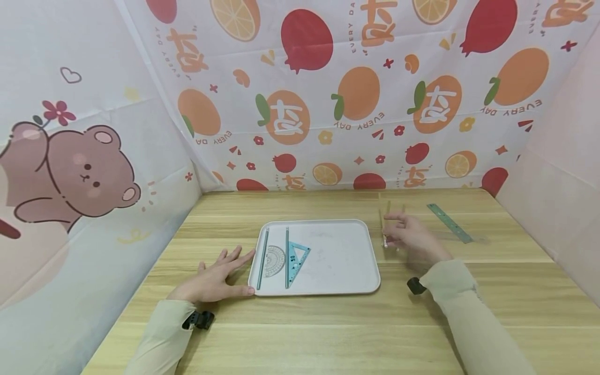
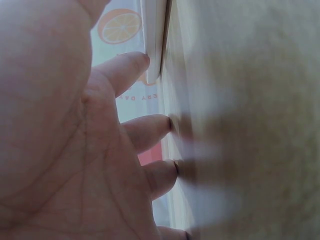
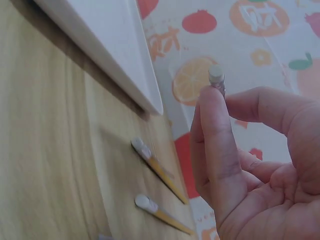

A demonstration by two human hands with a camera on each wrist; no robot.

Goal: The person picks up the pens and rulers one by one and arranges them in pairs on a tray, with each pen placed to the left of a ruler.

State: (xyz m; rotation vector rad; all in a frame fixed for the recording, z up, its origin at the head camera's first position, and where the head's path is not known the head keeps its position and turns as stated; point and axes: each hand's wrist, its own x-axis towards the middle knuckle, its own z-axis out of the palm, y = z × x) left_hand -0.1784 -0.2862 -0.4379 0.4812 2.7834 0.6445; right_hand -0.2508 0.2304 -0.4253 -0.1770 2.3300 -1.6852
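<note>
My right hand (image 1: 414, 237) pinches a pencil (image 3: 216, 75) between thumb and fingers, right of the tray, with its white eraser end sticking up past the fingertips; most of its shaft is hidden in the right wrist view. Below that hand lie two yellow pencils (image 3: 162, 175) with white erasers. My left hand (image 1: 213, 278) is spread, its thumb and index fingertip at the left rim of the white tray (image 1: 337, 260). On the tray's left part lie two green pencils (image 1: 263, 260), a clear protractor (image 1: 275, 261) and a blue set square (image 1: 297, 262).
A green ruler (image 1: 449, 223) lies slanted on the wooden table (image 1: 319, 333), right of my right hand. A fruit-printed cloth (image 1: 319, 104) hangs behind the table, and a bear-printed cloth (image 1: 154, 120) stands along the left side.
</note>
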